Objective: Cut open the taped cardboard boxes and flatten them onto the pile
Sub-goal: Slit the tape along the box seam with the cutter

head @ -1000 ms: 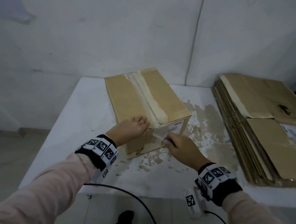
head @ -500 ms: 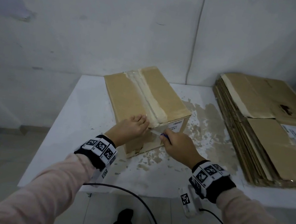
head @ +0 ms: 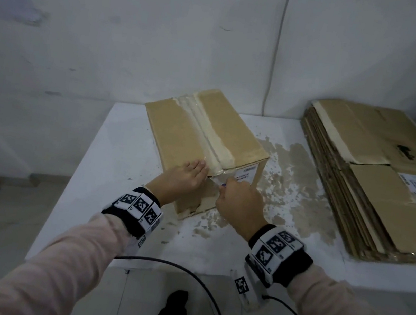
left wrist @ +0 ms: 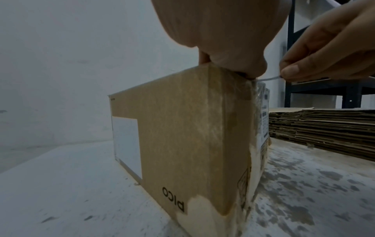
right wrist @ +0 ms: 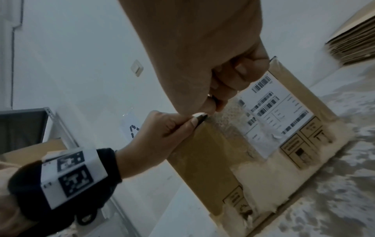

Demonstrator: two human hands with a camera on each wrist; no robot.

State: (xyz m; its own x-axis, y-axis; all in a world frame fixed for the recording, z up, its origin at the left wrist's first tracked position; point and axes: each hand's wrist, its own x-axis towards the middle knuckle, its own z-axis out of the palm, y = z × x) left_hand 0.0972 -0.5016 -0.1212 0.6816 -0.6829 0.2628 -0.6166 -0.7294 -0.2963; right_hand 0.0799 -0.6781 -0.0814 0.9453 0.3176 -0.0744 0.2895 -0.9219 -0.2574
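Note:
A taped brown cardboard box (head: 199,134) stands on the white table (head: 108,169); pale tape runs along its top seam. My left hand (head: 182,177) lies on the near top edge, fingers straight on the top and thumb (right wrist: 190,123) at the end face. My right hand (head: 238,202) grips a small cutter (head: 224,185) against the top of the labelled end face, right beside the left hand. Its thin blade (left wrist: 267,78) reaches the taped edge of the box (left wrist: 182,128). The pile of flattened cardboard (head: 385,189) lies at the table's right.
The tabletop around the box has worn brown patches (head: 294,186). A white wall stands close behind. A black cable (head: 184,270) hangs below the table's front edge. A dark metal shelf frame (left wrist: 290,64) stands beyond the flattened pile (left wrist: 324,128).
My right hand with the cutter has moved left and slightly up along the end face, closing in on the left hand. The left hand and the box stay put.

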